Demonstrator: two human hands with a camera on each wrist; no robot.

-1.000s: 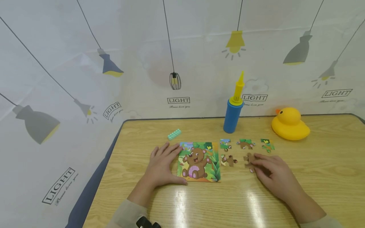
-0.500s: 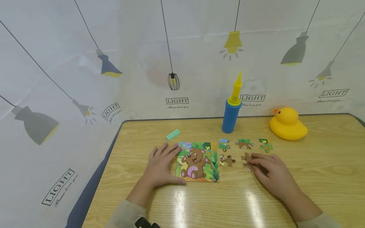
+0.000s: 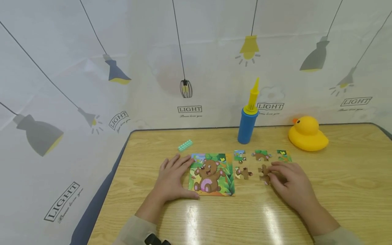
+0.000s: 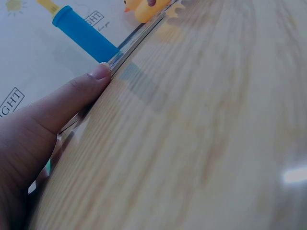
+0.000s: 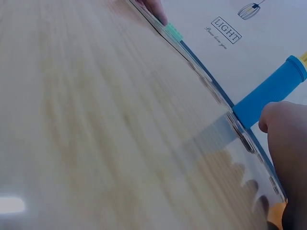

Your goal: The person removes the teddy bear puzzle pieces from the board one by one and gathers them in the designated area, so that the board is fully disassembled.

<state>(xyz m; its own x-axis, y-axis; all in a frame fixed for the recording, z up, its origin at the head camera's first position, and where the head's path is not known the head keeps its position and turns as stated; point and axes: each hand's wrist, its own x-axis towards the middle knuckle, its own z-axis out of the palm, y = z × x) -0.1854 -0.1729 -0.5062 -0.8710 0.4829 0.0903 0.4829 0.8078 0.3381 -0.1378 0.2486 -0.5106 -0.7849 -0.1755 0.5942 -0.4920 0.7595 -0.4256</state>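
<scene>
While left hand (image 3: 171, 178) flat steadies puzzle (image 3: 211, 174), right hand (image 3: 289, 185) pinches piece (image 3: 264, 172); backdrop reads "LIGHT".

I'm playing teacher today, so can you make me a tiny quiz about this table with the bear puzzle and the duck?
1. True or false: the left hand rests flat at the left edge of the bear puzzle board.
2. Which thing stands upright at the back of the table?
A. the rubber duck
B. the blue and yellow pump
C. the mint green brick
3. Fill in: the right hand touches a brown ______ piece.

Key
1. True.
2. B; the brick lies flat, the duck sits low.
3. Puzzle; four more loose pieces lie nearby.
</scene>
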